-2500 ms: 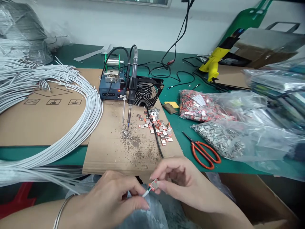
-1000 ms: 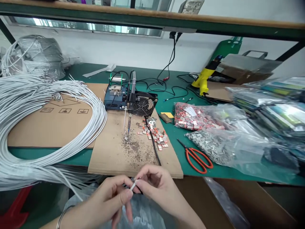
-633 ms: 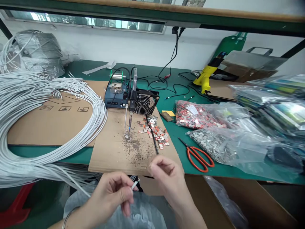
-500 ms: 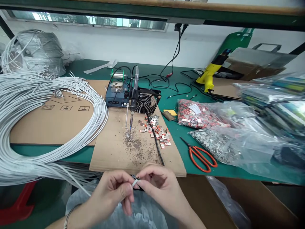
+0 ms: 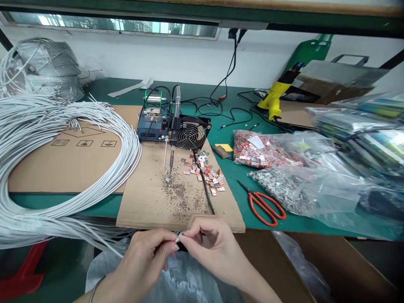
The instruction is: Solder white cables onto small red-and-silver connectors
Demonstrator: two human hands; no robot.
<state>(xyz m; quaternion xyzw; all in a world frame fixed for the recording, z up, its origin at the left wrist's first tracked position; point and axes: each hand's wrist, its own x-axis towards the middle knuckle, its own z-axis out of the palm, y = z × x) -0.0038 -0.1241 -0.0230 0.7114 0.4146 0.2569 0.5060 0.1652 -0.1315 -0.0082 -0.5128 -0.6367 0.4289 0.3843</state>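
My left hand point(image 5: 148, 259) and my right hand point(image 5: 211, 248) meet at the front edge of the cardboard sheet point(image 5: 142, 206). Thumb and forefinger of each pinch a small white cable end point(image 5: 179, 237) between them; its tip is mostly hidden by the fingertips. Beyond the hands, a soldering iron point(image 5: 174, 126) stands tip down on the cardboard, beside a blue soldering station point(image 5: 151, 129) and a black fan point(image 5: 191, 134). Small orange and silver parts point(image 5: 211, 176) lie scattered to the right of the iron.
A large coil of white cables point(image 5: 126, 168) covers the left side. Red-handled scissors point(image 5: 267, 206) lie at the right, near bags of red parts point(image 5: 261, 147) and metal parts point(image 5: 287, 189). A yellow heat gun point(image 5: 273, 101) is farther back. An open carton point(image 5: 268, 261) stands below the table edge.
My left hand has turned over the cable end, its fingers now more hidden, and less of the white piece shows. The view has shifted slightly.
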